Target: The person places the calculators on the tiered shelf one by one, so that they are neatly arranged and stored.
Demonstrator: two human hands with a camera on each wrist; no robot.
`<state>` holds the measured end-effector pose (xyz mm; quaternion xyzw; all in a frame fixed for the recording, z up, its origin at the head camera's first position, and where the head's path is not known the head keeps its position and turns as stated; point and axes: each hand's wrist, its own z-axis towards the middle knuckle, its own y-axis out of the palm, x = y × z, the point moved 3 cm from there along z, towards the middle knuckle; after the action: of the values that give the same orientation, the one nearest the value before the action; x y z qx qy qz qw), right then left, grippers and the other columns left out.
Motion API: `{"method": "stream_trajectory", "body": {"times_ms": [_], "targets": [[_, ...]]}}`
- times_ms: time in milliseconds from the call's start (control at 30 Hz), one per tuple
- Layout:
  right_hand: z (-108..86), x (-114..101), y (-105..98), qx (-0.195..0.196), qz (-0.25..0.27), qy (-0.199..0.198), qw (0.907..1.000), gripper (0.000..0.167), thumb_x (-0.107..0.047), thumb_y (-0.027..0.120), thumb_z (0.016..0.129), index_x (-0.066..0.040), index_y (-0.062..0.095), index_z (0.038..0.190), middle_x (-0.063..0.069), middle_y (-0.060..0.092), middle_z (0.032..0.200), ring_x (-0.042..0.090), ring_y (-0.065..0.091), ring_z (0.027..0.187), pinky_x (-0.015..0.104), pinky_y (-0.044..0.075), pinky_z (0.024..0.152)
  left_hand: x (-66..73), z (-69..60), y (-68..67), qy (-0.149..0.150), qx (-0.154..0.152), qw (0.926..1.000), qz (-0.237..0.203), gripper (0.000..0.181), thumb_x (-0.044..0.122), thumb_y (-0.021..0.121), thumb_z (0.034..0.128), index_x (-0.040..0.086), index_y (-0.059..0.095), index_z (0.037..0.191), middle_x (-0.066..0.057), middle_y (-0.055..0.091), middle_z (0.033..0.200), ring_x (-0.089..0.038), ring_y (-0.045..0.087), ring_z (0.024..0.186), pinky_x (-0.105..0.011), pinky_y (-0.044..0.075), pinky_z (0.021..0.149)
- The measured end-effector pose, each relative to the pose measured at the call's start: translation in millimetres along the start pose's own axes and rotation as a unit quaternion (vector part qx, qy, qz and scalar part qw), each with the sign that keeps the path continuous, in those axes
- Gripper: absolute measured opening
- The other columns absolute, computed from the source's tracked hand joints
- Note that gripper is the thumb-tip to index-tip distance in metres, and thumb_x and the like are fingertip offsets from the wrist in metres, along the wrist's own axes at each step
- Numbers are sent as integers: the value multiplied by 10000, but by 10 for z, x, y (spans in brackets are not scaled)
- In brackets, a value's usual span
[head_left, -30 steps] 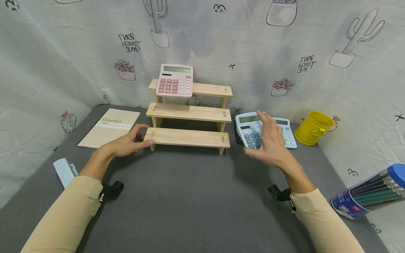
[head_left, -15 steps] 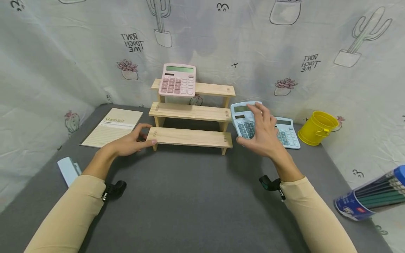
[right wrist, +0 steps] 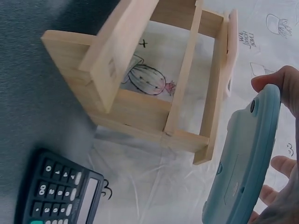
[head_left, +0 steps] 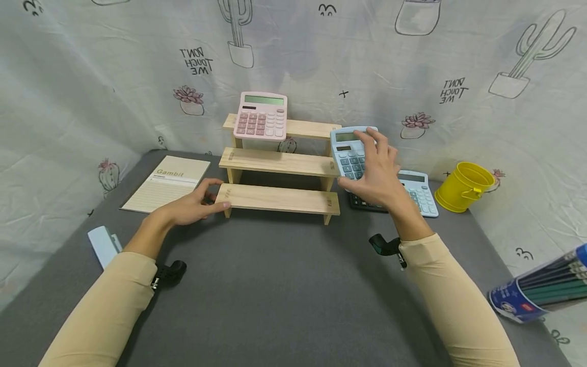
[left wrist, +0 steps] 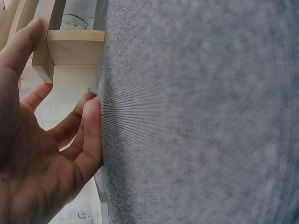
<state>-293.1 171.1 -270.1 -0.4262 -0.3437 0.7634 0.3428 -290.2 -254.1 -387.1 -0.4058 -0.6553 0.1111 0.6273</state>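
Holding a blue calculator (head_left: 347,155) above the table (head_left: 275,290), the right hand (head_left: 378,171) is clamped on it, with the thumb near its lower left corner and the fingers toward its upper edge. The calculator lies in front of the palm, on the left side of this hand, with its keys facing the person. It is tilted and stands just beside the right end of the wooden stand (head_left: 279,198); whether the two touch, I cannot tell. The left hand (head_left: 188,206) grips the left end of the lowest shelf between thumb and finger. Under the right hand, a black calculator (right wrist: 63,186) lies on the table, and just beside it is a second blue calculator (head_left: 424,196), partly hidden by the wrist. A pink calculator (head_left: 261,120) leans at the left part of the top shelf. As for the containers, a yellow bucket (head_left: 460,196) stands to the right of the second blue calculator, and what is inside cannot be seen. Nearer to the person, at the right edge, a transparent jar (head_left: 512,302) with a blue label contains many pencils (head_left: 556,285), dark and green.
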Motion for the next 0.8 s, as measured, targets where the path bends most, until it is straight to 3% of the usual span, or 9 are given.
{"method": "stream_trajectory", "body": {"times_ms": [200,500,800], "targets": [[185,-87,16,-12,-6,164,9999,979,-352,768,781,-261,255,1611,88,113,1674,456,162,1427,765,262,946,0,2,4,-52,5,10000,-37,817,510,599,1019,200,112,1598,-250,429,1391,-325,610,1046,-427,519,829],[442,-281,29,-142,112,265,9995,983,-409,748,779,-311,238,1613,59,145,1661,409,179,1420,766,241,997,11,-4,2,-24,-22,10000,33,823,539,587,1016,198,108,1591,-247,430,1362,-300,612,984,-386,507,803],[697,-427,150,-209,49,517,9984,942,-434,733,796,-315,270,1608,68,195,1654,385,238,1400,797,227,1024,16,-7,-4,-41,-12,10000,11,823,548,591,1011,203,117,1589,-251,434,1371,-323,614,1044,-400,522,817]]}}
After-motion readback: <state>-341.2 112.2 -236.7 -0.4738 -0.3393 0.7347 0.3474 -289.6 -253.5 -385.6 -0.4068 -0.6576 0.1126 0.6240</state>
